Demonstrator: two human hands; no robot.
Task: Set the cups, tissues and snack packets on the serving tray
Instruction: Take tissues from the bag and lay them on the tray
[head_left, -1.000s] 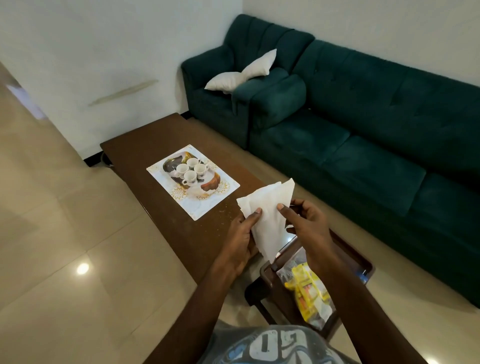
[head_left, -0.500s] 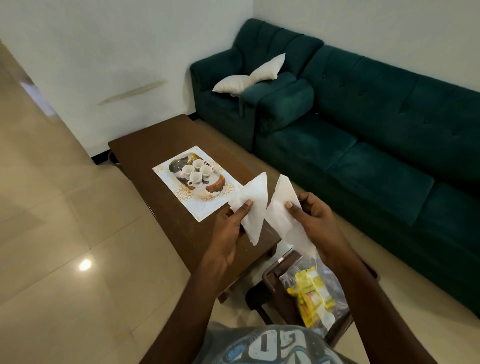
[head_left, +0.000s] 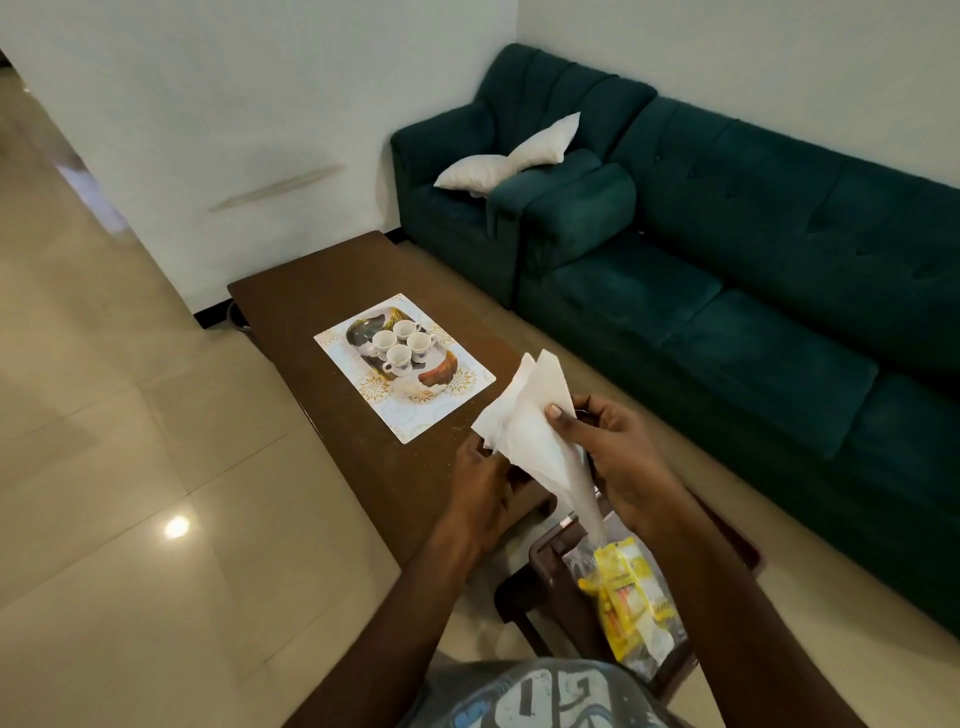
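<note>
1. We hold the white tissues (head_left: 530, 431) at centre frame, above the near end of the worktop (head_left: 332, 280). They form a long folded wedge, its narrow end pointing down toward lower right and its broad corners up toward the tray. The long axis runs steeply, upper left to lower right.
2. Our right hand (head_left: 618, 452) has its grip clamped on the tissues, thumb on the front face. Our left hand (head_left: 480, 491) touches their lower left edge; we cannot tell whether its grip is closed on them.
3. Four white cups (head_left: 399, 343) already stand clustered on the patterned serving tray (head_left: 447, 405), left of centre.
4. By our judgement the cups are done; the tissues and the yellow snack packets (head_left: 631, 597), on a small dark stool (head_left: 540, 561) at lower right, remain.
</note>
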